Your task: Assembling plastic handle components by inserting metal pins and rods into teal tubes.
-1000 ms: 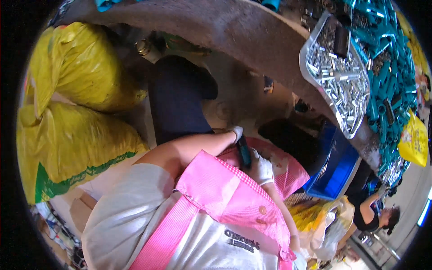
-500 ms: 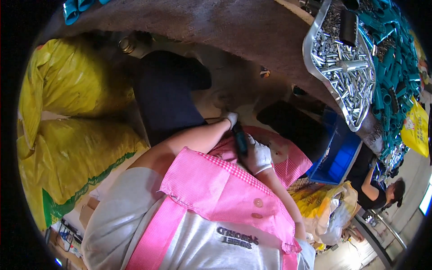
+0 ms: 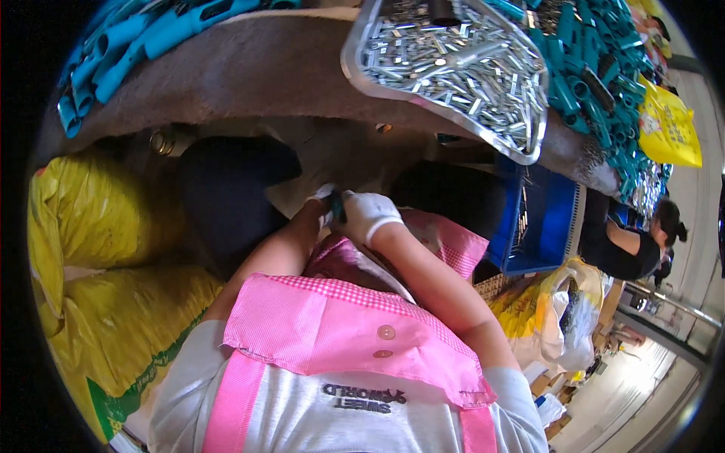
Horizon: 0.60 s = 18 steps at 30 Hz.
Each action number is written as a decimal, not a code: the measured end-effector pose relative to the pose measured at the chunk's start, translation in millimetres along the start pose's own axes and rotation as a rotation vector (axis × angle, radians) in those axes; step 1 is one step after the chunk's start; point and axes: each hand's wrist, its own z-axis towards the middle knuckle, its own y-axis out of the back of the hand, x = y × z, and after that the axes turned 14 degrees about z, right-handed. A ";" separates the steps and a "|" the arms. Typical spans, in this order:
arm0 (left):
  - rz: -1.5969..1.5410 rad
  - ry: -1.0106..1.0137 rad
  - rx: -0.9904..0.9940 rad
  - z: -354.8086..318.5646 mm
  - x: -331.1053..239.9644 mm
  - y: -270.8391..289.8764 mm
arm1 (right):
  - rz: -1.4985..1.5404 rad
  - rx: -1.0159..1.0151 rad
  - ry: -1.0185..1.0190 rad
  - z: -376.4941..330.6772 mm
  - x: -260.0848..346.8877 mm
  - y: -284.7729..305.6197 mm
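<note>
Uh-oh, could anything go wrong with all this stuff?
Maybe. The dark teal piece is between the gloved left hand and right hand, so it might slip and drop. The metal tray sits by the table's edge; a bump could spill its little silver pieces. The teal parts piled at the left could slide off too.

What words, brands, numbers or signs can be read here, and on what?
I won't copy wording, but print shows here:
Grey shirt: dark lettering, upside down in the picture, legible.
Small yellow bag, upper right: print too blurred to read.
Yellow-and-white sack, lower right: print creased, too blurred to read.
Yellow sack, lower left: marks too small to read.
Dark piece being held: no writing can be made out.
</note>
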 end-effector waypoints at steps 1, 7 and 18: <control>0.049 -0.092 0.030 1.7 11.3 2.0 | 0.017 0.011 -0.018 8.0 -1.3 5.8; 0.268 -0.532 -0.006 26.9 12.9 64.3 | -0.054 0.098 0.098 35.1 31.3 -13.5; 0.633 -0.133 -0.502 -135.6 -232.6 -7.0 | 0.071 -0.040 -0.005 -4.5 -35.5 -10.4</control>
